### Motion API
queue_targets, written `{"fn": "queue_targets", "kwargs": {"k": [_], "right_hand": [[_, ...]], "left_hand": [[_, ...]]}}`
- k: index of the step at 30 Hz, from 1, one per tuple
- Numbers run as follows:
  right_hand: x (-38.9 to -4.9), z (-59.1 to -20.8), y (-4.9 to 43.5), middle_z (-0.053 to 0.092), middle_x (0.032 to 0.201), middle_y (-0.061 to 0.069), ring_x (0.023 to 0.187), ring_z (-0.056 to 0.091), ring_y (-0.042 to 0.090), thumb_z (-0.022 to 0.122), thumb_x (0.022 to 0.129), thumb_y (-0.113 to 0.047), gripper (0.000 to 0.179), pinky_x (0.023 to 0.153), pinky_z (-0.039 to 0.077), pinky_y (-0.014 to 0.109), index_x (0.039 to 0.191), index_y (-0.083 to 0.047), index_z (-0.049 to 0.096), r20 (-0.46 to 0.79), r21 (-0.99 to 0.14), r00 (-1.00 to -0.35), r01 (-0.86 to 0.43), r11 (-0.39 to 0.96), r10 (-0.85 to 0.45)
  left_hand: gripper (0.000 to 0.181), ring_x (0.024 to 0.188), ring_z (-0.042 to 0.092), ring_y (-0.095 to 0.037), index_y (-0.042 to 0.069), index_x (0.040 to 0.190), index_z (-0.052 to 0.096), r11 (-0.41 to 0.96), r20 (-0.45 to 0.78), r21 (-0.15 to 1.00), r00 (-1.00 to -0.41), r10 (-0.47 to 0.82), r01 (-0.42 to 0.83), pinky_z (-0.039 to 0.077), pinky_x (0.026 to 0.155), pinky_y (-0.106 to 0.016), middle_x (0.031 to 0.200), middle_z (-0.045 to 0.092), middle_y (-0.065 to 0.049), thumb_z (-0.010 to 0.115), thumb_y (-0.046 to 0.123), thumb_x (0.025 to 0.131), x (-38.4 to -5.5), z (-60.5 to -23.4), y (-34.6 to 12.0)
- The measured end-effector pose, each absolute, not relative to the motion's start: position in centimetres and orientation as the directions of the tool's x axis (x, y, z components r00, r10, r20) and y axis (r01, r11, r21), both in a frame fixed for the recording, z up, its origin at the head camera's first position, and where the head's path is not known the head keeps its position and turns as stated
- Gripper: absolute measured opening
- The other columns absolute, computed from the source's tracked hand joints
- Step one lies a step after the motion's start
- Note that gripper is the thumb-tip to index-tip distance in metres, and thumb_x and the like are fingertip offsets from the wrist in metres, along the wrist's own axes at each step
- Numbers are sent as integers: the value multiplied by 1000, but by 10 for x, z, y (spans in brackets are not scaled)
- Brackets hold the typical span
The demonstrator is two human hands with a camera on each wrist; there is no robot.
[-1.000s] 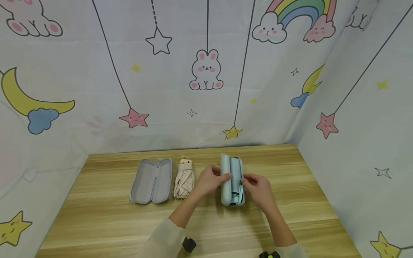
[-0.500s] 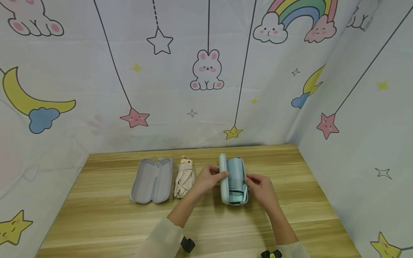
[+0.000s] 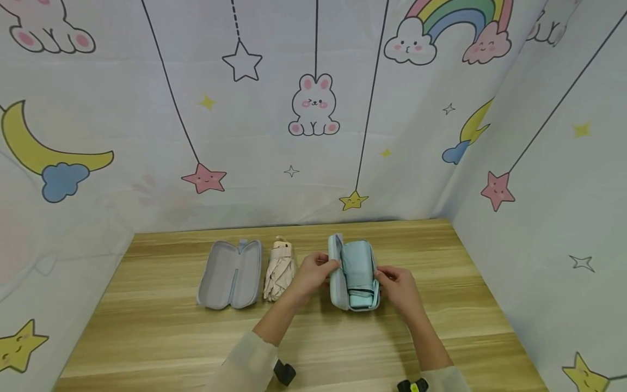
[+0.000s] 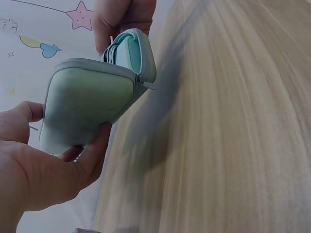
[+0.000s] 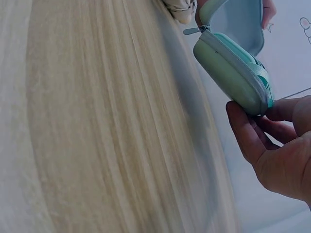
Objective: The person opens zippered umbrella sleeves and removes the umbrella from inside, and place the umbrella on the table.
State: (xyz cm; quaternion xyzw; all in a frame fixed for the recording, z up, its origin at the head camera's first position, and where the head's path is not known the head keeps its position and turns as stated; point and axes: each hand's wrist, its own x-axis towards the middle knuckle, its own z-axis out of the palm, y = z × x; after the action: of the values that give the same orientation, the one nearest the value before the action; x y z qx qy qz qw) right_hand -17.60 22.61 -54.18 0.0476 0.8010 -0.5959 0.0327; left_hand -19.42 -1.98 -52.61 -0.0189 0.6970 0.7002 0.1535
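Observation:
A mint-green zip case (image 3: 338, 291) stands partly spread between the two hands, a folded light-blue umbrella (image 3: 358, 267) lying in its right half. My left hand (image 3: 313, 272) grips the left half, thumb on the rim and fingers behind, as the left wrist view also shows on the case's shell (image 4: 87, 102). On the other side, my right hand (image 3: 399, 286) pinches the right half's edge. In the right wrist view its fingers (image 5: 243, 131) curl under the shell (image 5: 228, 73), with the thumb near the rim. A zipper pull (image 5: 193, 30) dangles at one end.
Left of the hands a cream folded umbrella (image 3: 280, 272) lies on the wooden table (image 3: 161, 337). Beside it a grey case (image 3: 215, 277) lies spread flat with nothing in it. A printed curtain (image 3: 264, 136) hangs behind the table.
The mint case has spread wider: my left hand drew its half leftward, and my right hand moved slightly right. More of the blue umbrella shows now.

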Motion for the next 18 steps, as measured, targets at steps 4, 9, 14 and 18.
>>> {"fn": "queue_targets", "kwargs": {"k": [4,9,14,18], "right_hand": [[-177,-546,227,73,110,22,80,70,19,67,105,-10,28,68,62,32,123,10,72,-120,-958,-992,128,259,46],[-179,-552,228,73,107,20,76,69,17,67,104,-7,27,65,62,31,122,12,71,-121,-960,-991,132,247,59],[-180,-556,229,72,110,21,79,68,15,67,104,-6,26,65,62,30,120,13,71,-110,-961,-992,123,248,63],[-181,-558,230,72,114,21,82,66,14,67,104,-7,24,67,61,29,117,13,73,-109,-955,-991,125,269,73]], "left_hand": [[41,96,67,-23,-6,129,61,14,-236,971,-952,193,-238,59,80,-40,120,65,-18,65,25,103,-195,-531,-21],[50,100,67,-23,-6,139,58,9,-250,967,-948,195,-253,58,83,-40,126,64,-17,64,29,104,-197,-537,-24],[53,97,61,-20,-5,144,57,2,-256,965,-948,190,-261,54,79,-34,125,64,-16,61,30,105,-198,-540,-25],[51,95,58,-18,-3,145,59,-17,-251,966,-951,183,-258,53,77,-32,116,64,-9,59,30,107,-198,-543,-27]]}}
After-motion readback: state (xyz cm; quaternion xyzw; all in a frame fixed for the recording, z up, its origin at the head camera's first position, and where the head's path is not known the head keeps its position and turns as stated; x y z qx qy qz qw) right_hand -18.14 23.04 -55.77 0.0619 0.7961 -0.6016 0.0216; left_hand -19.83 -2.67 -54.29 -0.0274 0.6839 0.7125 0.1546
